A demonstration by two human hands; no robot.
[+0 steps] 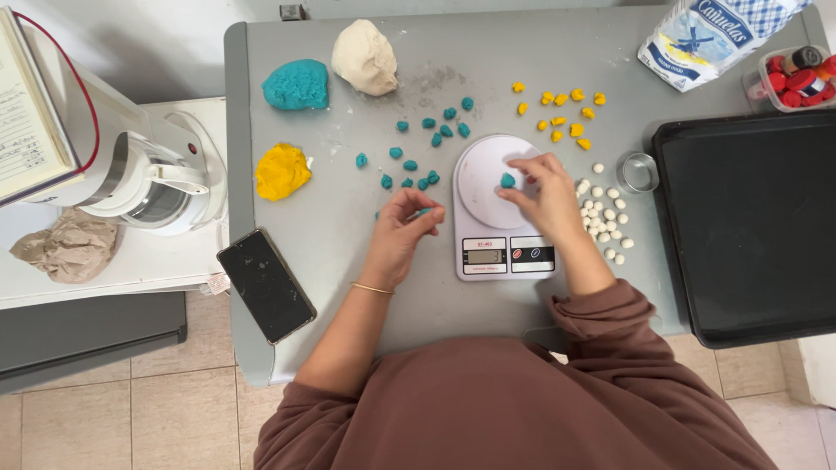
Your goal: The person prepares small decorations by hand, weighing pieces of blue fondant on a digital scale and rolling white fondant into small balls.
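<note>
A white kitchen scale sits on the grey table. My right hand rests over its round pan, fingertips pinching a small teal dough piece. My left hand, left of the scale, has its fingers closed on another teal bit that barely shows. Several teal dough pieces lie scattered above my left hand. Several yellow pieces and small white balls lie right of the scale.
Large dough lumps sit at the back left: teal, cream, yellow. A black phone overhangs the table's left front edge. A black baking tray, round metal cutter, flour bag and small jars are right. A stand mixer stands left.
</note>
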